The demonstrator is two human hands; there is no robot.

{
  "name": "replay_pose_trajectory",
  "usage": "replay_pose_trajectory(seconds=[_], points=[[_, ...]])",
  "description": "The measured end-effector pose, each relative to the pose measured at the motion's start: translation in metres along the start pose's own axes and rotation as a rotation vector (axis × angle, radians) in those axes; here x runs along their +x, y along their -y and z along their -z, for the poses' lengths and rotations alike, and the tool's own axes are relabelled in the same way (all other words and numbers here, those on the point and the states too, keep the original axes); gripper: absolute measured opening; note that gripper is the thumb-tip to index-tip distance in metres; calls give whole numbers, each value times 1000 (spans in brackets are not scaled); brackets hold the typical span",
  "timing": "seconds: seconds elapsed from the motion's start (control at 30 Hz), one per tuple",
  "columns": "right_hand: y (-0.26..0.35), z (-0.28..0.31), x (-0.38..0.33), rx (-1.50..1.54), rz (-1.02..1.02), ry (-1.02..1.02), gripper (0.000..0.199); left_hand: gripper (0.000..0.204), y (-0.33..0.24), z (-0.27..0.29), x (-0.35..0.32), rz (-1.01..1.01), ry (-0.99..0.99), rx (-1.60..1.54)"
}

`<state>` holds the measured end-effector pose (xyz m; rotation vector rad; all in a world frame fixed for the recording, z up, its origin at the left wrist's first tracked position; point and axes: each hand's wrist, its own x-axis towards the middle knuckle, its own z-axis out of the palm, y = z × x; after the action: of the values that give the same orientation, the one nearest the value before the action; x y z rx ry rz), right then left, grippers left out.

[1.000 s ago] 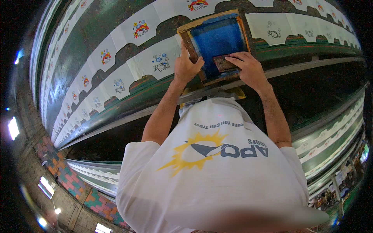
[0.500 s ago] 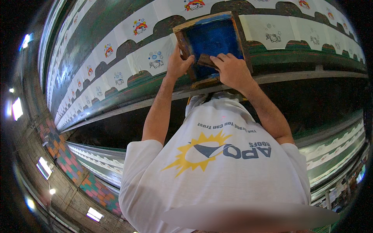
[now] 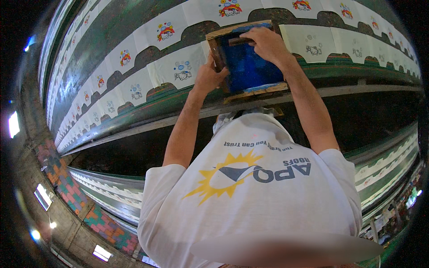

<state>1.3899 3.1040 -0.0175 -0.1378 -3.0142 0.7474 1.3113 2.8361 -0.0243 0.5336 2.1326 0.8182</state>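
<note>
Head view: a wooden frame (image 3: 257, 90) is gripped at its left side by the left hand (image 3: 209, 77). Inside, a brown block (image 3: 238, 41) is held by the right hand (image 3: 268, 43), fingers curled.

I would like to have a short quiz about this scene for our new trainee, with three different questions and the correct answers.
1. Multiple choice: The right hand holds a brown block. Which part of the wooden frame is it over?
A) the near end
B) the middle
C) the far end
2. True or false: The left hand grips the left side of the frame.
3. Open: In the nearest row, which colour appears in the left prints beside the frame, but not in the right prints?

Key: 1. C; 2. True; 3. Blue.
</note>
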Motion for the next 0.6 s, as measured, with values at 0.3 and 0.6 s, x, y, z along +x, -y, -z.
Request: replay_pose_trajectory(seconds=[0.3, 0.6], points=[[61, 15, -103, 76, -46, 167, 48, 110, 7, -4, 3, -93, -63, 227], [9, 37, -8, 116, -102, 125, 39, 112, 13, -4, 7, -130, -36, 171]])
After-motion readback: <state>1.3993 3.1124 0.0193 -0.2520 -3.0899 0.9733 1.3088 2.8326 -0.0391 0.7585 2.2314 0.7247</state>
